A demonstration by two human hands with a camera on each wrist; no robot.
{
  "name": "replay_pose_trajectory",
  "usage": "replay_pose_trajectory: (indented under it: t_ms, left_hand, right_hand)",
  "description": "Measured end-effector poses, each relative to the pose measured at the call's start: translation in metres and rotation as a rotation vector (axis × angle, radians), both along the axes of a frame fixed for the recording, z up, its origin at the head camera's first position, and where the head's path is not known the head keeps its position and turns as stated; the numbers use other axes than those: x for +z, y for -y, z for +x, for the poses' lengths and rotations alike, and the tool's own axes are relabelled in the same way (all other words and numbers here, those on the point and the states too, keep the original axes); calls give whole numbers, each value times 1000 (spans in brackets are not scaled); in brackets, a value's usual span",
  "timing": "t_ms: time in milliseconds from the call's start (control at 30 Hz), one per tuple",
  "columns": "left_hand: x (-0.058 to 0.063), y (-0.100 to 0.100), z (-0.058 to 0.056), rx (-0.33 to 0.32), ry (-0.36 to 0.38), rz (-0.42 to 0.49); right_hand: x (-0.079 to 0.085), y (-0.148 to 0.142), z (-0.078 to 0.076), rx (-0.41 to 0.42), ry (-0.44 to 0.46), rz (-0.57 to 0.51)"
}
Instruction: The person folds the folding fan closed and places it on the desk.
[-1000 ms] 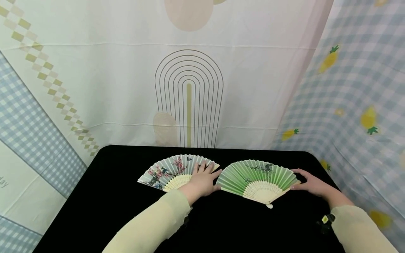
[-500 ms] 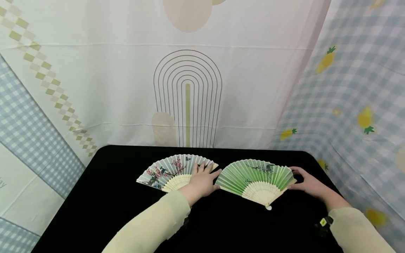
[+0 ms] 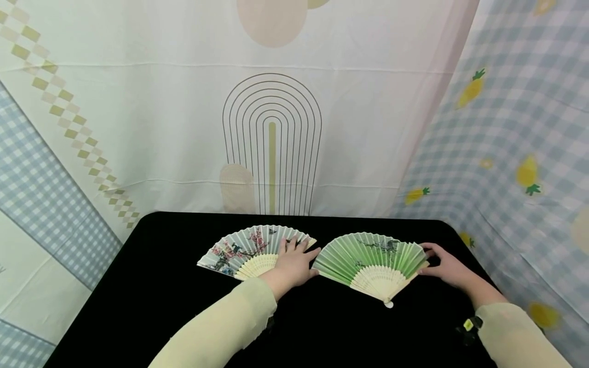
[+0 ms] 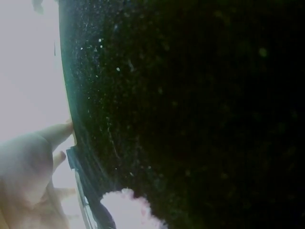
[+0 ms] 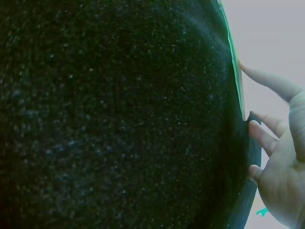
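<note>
Two spread folding fans lie side by side on the black table [image 3: 152, 286]. The left one, a pale grey folding fan [image 3: 250, 243], bears pink blossoms and cream ribs. My left hand [image 3: 294, 263] rests on its right part with fingers spread, covering some ribs; its thumb reaches the left edge of the green folding fan [image 3: 354, 255]. My right hand [image 3: 448, 266] touches the green fan's right end, thumb by the outer rib and a finger at the leaf's corner, well apart. In the right wrist view, the thumb [image 5: 271, 81] meets the fan's edge.
Behind the table hangs a white patterned curtain [image 3: 368, 128]. A blue checked curtain [image 3: 515, 133] with pineapples hangs at the right. A dark wrist device [image 3: 469, 329] sits by the right cuff. The left wrist view shows mostly dark table surface [image 4: 190, 95].
My right hand has shifted slightly left, and the green fan's right end has moved inward with it; its rivet end sits slightly lower. The left hand has stayed on the grey fan.
</note>
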State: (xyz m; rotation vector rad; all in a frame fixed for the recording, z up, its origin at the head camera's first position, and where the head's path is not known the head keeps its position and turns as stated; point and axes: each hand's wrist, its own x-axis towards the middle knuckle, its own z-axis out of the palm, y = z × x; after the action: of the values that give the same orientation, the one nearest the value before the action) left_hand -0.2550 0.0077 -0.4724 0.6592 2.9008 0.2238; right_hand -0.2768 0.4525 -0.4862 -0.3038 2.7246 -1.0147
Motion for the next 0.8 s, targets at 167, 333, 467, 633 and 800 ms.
replay_pose_trajectory:
  t_ms: [167, 333, 467, 633, 800]
  left_hand:
    - [0, 1, -1, -4, 12, 12]
    - [2, 1, -1, -4, 24, 19]
    - [2, 0, -1, 3, 21, 8]
    - [2, 0, -1, 3, 13, -6]
    - [1, -1, -2, 1, 5, -9]
  right_hand:
    - [2, -2, -1, 21, -3, 2]
    - [5, -1, -1, 29, -15, 31]
    - [6, 1, 0, 26, -12, 17]
    - [6, 2, 1, -3, -6, 7]
    - [6, 3, 0, -16, -17, -6]
